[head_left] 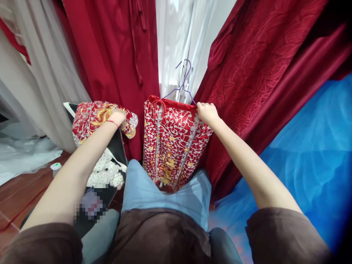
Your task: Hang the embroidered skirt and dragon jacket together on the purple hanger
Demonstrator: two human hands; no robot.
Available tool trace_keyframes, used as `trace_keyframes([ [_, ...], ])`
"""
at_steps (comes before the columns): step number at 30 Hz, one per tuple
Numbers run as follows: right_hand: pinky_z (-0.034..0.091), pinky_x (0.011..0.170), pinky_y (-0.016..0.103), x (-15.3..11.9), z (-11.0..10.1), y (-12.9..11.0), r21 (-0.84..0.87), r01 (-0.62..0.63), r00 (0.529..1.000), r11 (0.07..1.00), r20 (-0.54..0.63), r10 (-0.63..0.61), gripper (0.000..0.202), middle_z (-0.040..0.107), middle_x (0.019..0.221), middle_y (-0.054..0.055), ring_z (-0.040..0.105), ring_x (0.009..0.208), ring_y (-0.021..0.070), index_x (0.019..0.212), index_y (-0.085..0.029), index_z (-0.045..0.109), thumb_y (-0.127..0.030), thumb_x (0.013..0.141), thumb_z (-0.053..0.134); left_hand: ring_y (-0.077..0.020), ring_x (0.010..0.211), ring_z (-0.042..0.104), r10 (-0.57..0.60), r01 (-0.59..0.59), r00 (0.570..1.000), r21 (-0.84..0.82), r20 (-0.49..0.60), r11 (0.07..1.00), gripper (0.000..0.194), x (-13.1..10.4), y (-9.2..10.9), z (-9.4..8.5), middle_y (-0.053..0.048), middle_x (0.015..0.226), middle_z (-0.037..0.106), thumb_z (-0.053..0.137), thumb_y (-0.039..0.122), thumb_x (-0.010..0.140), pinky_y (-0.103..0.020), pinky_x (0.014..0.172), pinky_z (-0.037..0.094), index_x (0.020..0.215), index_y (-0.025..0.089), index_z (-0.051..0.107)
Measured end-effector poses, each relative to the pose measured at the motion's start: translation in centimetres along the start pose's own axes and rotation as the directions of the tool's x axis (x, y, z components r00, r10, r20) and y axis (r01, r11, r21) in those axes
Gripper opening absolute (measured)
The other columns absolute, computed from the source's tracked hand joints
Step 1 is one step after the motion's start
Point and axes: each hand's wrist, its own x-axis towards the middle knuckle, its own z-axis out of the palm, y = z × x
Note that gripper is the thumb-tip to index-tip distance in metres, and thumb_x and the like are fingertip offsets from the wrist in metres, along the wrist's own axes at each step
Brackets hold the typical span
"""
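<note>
A red skirt [176,135] with silver and gold embroidery hangs upright before my knees, its red waistband tied with a cord at the left. My right hand [208,113] is closed on the right end of the waistband, at the lower arm of a thin purple wire hanger [183,87]. The hanger's hook points up, clear of any rail. To the left, a matching embroidered garment [92,117] lies bunched over the end of a black surface. My left hand [119,115], with a red string at the wrist, is curled into its folds; the fingertips are mostly hidden.
Long red gowns [110,47] hang behind, with a dark red patterned one [247,69] at the right. Blue tulle [310,146] spreads at the far right. White dotted cloth [103,168] lies on the black surface [117,143]. A small white container [55,168] stands at the left.
</note>
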Motion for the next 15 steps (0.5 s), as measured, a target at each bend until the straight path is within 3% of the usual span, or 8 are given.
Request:
trace_keyframes([
  [3, 0.04, 0.09, 0.045, -0.1, 0.1, -0.1, 0.005, -0.021, 1.0, 1.0, -0.006, 0.021, 0.035, 0.07, 0.109, 0.026, 0.063, 0.1, 0.0325, 0.121, -0.005, 0.06, -0.018, 0.096, 0.039, -0.0592, 0.119, 0.058, -0.228, 0.209, 0.972, 0.22, 0.064, 0.953, 0.073, 0.3, 0.2, -0.4, -0.034, 0.119, 0.069, 0.094, 0.032, 0.04, -0.071, 0.094, 0.042, 0.107, 0.008, 0.078],
  [6, 0.039, 0.089, 0.044, -0.1, 0.6, -0.1, 0.032, -0.023, 0.999, 0.999, -0.038, 0.024, 0.036, 0.07, 0.109, 0.026, 0.061, 0.099, 0.0322, 0.122, -0.006, 0.059, -0.018, 0.096, 0.036, -0.0542, 0.119, 0.061, -0.143, 0.141, 0.99, 0.167, 0.0, 0.976, 0.053, 0.2, 0.1, -0.9, -0.031, 0.114, 0.073, 0.082, 0.038, 0.061, -0.066, 0.093, 0.044, 0.107, 0.011, 0.079],
  [9, 0.038, 0.089, 0.045, 0.0, 1.3, 0.0, 0.069, -0.042, 0.998, 0.997, -0.048, 0.045, 0.038, 0.07, 0.111, 0.026, 0.059, 0.099, 0.0328, 0.123, -0.008, 0.059, -0.019, 0.096, 0.035, -0.0476, 0.115, 0.065, -0.014, 0.027, 0.995, 0.14, -0.095, 0.99, 0.039, -0.4, 0.3, -0.7, -0.031, 0.108, 0.074, 0.067, 0.03, 0.075, -0.058, 0.094, 0.045, 0.106, 0.01, 0.079],
  [15, 0.035, 0.09, 0.049, -0.7, 3.4, -1.6, 0.158, -0.146, 0.968, 0.977, -0.18, 0.174, 0.044, 0.069, 0.108, 0.024, 0.056, 0.098, 0.0343, 0.124, -0.007, 0.06, -0.017, 0.093, 0.03, -0.0465, 0.119, 0.063, -0.023, 0.043, 0.986, 0.12, -0.166, 0.992, 0.049, -2.6, 3.3, 0.9, -0.038, 0.116, 0.068, 0.037, 0.004, 0.085, -0.059, 0.096, 0.04, 0.117, -0.006, 0.072],
])
